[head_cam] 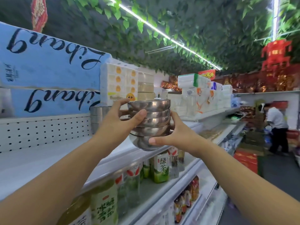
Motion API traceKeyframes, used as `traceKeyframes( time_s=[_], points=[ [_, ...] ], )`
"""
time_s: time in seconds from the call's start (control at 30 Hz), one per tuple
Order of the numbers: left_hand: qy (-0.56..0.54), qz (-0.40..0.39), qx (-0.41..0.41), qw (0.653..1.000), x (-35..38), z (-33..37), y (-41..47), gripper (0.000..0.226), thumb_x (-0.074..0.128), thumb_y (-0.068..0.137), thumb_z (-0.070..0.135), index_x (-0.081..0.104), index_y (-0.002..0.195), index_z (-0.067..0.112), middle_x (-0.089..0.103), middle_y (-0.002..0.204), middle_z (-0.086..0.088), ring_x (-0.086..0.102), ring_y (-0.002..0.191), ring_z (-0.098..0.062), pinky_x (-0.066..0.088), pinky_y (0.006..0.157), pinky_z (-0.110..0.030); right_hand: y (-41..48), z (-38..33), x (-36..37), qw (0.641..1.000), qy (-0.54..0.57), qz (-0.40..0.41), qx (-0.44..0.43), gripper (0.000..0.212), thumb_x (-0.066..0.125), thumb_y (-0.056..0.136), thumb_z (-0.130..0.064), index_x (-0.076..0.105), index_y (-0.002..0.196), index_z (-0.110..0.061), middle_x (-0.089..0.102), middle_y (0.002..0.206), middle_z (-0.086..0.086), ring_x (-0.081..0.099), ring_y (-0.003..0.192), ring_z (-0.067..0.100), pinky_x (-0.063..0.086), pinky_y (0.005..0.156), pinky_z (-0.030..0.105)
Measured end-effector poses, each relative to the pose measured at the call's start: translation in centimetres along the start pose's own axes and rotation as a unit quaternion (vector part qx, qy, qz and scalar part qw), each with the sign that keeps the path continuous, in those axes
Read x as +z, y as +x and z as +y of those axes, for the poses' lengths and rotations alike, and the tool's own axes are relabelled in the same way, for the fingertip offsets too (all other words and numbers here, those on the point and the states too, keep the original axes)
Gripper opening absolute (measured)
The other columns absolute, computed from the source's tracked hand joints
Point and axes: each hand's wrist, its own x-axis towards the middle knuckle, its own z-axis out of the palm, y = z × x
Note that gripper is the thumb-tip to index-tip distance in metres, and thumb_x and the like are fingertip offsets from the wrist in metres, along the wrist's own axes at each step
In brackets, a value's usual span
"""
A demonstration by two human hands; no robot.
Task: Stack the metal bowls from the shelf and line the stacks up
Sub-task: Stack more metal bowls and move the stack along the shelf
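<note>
Held item: stack of metal bowls [151,120], nested rim over rim, about five or six; the blur along the rims makes the count unsure.
Position of stack: in the air over the front lip of the top shelf [32,159], not resting on it as far as the view shows.
Left hand [120,117]: curled round the stack's left side, thumb laid across the front of the upper bowls, fingertips hooked over the top rim.
Right hand [175,135]: cupped round the right side low down, thumb pressed under the lowest bowl, fingers wrapped out of sight behind.
Second stack [97,116]: more metal bowls standing at the back of the shelf against the pegboard back [40,132], partly hidden by the left hand.
Surroundings: blue tissue packs [48,62] above, green tea bottles [159,168] on the shelf below, a person [276,125] far down the aisle.
Done so far: bowls appear gathered into two stacks, one in hand and one on the shelf.
Left to do: set the held stack down beside the second one, then square the two into a row. No loose bowls are visible.
</note>
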Motion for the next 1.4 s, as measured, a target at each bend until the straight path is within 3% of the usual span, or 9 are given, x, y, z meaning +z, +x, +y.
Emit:
traceKeyframes(
  time_s=[0.33, 0.47, 0.6, 0.7, 0.83, 0.97, 1.1, 1.27, 1.4],
  points=[
    [0.016, -0.066, 0.008, 0.998, 5.3, -3.0, 8.2, 0.076, 0.077, 0.064, 0.062, 0.051, 0.132, 0.041, 0.065, 0.117, 0.007, 0.064, 0.111, -0.013, 0.054, 0.097, -0.043, 4.4, 4.9, -5.4, 0.998, -0.01, 0.059, 0.03, 0.121, 0.1, 0.058, -0.036, 0.023, 0.151, -0.043, 0.067, 0.129, -0.01, 0.067, 0.115, 0.005, 0.051, 0.106, 0.035],
    [0.037, -0.096, 0.013, 0.995, 7.1, -4.1, 10.6, 0.043, 0.072, 0.085, 0.045, 0.053, 0.123, 0.04, 0.064, 0.114, 0.012, 0.061, 0.112, -0.009, 0.051, 0.082, -0.025, 6.3, 6.9, -6.8, 0.997, -0.002, 0.065, 0.03, 0.109, 0.097, 0.063, -0.031, 0.024, 0.144, -0.046, 0.066, 0.122, -0.016, 0.065, 0.101, -0.01, 0.05, 0.082, 0.01],
    [0.072, -0.098, 0.006, 0.993, 8.4, -5.4, 12.6, 0.022, 0.064, 0.094, 0.039, 0.054, 0.114, 0.038, 0.066, 0.112, 0.008, 0.062, 0.109, -0.011, 0.045, 0.075, -0.02, 9.7, 9.7, -7.4, 0.998, -0.008, 0.056, 0.028, 0.119, 0.1, 0.056, -0.04, 0.025, 0.148, -0.045, 0.066, 0.125, -0.014, 0.066, 0.109, -0.002, 0.05, 0.098, 0.025],
    [0.081, -0.082, -0.013, 0.993, 9.5, -6.5, 14.5, 0.024, 0.062, 0.096, 0.037, 0.052, 0.118, 0.034, 0.068, 0.112, 0.003, 0.064, 0.102, -0.008, 0.043, 0.07, -0.019, 12.6, 12.0, -8.1, 0.999, -0.009, 0.034, 0.021, 0.124, 0.1, 0.054, -0.044, 0.022, 0.15, -0.042, 0.066, 0.128, -0.013, 0.066, 0.114, 0.005, 0.05, 0.104, 0.032],
    [0.092, -0.039, -0.027, 0.995, 12.1, -8.0, 16.7, 0.035, 0.062, 0.093, 0.045, 0.053, 0.122, 0.027, 0.064, 0.11, 0.009, 0.06, 0.094, 0.002, 0.041, 0.062, -0.011, 16.3, 15.2, -9.9, 1.0, 0.006, 0.004, -0.003, 0.113, 0.098, 0.062, -0.032, 0.023, 0.147, -0.041, 0.066, 0.125, -0.013, 0.066, 0.11, 0.001, 0.05, 0.094, 0.021],
    [0.143, 0.03, -0.014, 0.989, 15.6, -10.3, 20.3, 0.038, 0.066, 0.089, 0.048, 0.056, 0.117, 0.024, 0.061, 0.111, 0.013, 0.056, 0.106, -0.001, 0.044, 0.073, -0.018, 20.4, 19.2, -12.7, 0.999, 0.022, -0.028, -0.02, 0.116, 0.099, 0.059, -0.033, 0.021, 0.144, -0.046, 0.066, 0.125, -0.012, 0.067, 0.111, 0.004, 0.052, 0.1, 0.028],
    [0.175, 0.061, -0.023, 0.982, 19.6, -12.7, 24.6, 0.036, 0.067, 0.09, 0.046, 0.055, 0.115, 0.024, 0.063, 0.112, 0.012, 0.058, 0.11, -0.007, 0.05, 0.089, -0.03, 24.8, 23.1, -16.1, 0.998, 0.028, -0.059, -0.023, 0.117, 0.098, 0.062, -0.032, 0.017, 0.145, -0.043, 0.063, 0.117, -0.018, 0.063, 0.105, -0.001, 0.048, 0.086, 0.016],
    [0.208, 0.069, -0.043, 0.975, 23.5, -16.2, 29.0, 0.035, 0.064, 0.092, 0.045, 0.055, 0.12, 0.027, 0.063, 0.117, 0.008, 0.061, 0.11, -0.011, 0.052, 0.099, -0.041, 29.6, 27.6, -18.9, 0.995, 0.039, -0.093, -0.016, 0.103, 0.098, 0.063, -0.025, 0.029, 0.138, -0.034, 0.064, 0.121, -0.014, 0.062, 0.11, 0.0, 0.05, 0.088, 0.016],
    [0.241, 0.069, -0.044, 0.967, 25.4, -18.8, 31.4, 0.019, 0.064, 0.093, 0.044, 0.059, 0.106, 0.031, 0.067, 0.109, 0.013, 0.064, 0.106, -0.011, 0.052, 0.098, -0.043, 32.6, 30.8, -20.1, 0.992, 0.026, -0.121, -0.009, 0.111, 0.101, 0.055, -0.035, 0.033, 0.142, -0.029, 0.064, 0.127, -0.013, 0.062, 0.118, 0.005, 0.051, 0.106, 0.034]
  ],
)
